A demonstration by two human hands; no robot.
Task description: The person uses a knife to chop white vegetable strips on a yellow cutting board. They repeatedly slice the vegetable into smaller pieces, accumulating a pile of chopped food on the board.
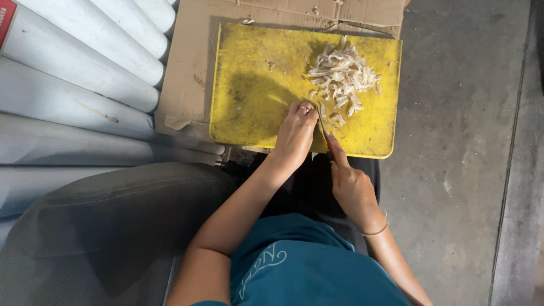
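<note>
A yellow cutting board (pixel 249 96) lies on flattened cardboard (pixel 190 62) on the floor. A heap of pale, thin cut strips (pixel 343 73) sits on its far right part. My left hand (pixel 296 135) presses down on a small piece at the board's near edge, fingers curled, a ring on one finger. My right hand (pixel 349 184) grips a knife (pixel 323 129) by its handle; the thin blade points away from me, right beside my left fingers. A few loose strips lie just beyond the blade.
Several white pipes (pixel 73 73) lie side by side at the left. My knee in grey cloth (pixel 113 226) fills the lower left. Grey concrete floor (pixel 464 141) stretches to the right, with a seam near the right edge.
</note>
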